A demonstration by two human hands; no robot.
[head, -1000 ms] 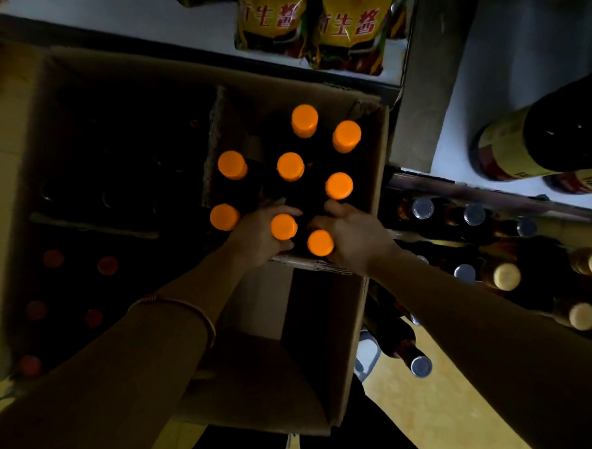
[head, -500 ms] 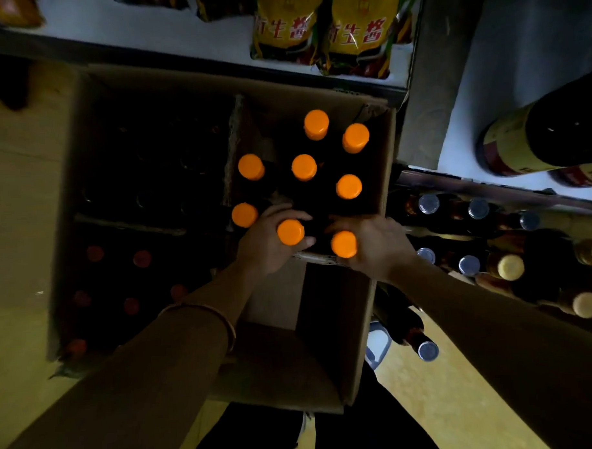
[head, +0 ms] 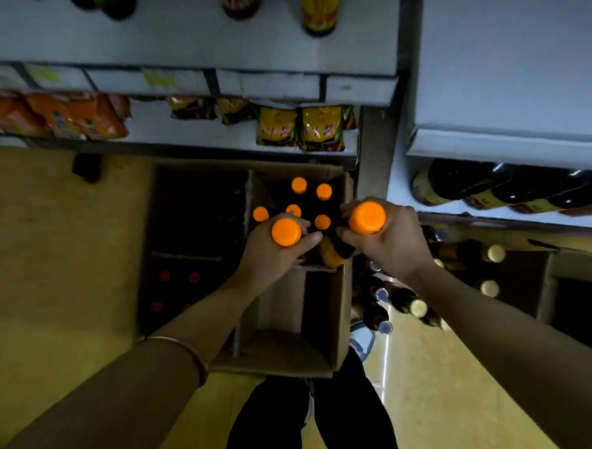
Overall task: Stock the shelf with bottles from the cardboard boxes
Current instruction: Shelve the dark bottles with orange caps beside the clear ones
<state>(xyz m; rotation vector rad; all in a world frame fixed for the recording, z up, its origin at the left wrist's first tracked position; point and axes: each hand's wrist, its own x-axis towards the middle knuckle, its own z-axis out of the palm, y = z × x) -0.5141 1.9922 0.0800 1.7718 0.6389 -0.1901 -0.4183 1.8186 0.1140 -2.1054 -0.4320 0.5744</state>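
Two orange-capped bottles were held above the open cardboard box (head: 340, 323), the left bottle (head: 286, 232) gripped at its neck by the left hand (head: 272, 255), the right bottle (head: 367, 217) by the right hand (head: 389, 238), with five capped bottles (head: 299, 185) standing below, near the shelf (head: 506, 143).

This is a shop aisle, seen from above. White shelving (head: 194, 43) fills the view from ten to two o'clock, its front edge carrying a strip of price-label holders (head: 168, 79). Below it, rows of yellow sauce packets (head: 301, 128) and orange snack bags (head: 59, 118) face outward as displayed goods. At three o'clock large dark bottles with yellow labels (head: 461, 185) lie on another shelf. An open cardboard box (head: 341, 306) of orange-capped bottles (head: 299, 185) stands on the yellow floor (head: 60, 232) at the centre, with more loose stock bottles (head: 418, 307) at four o'clock.
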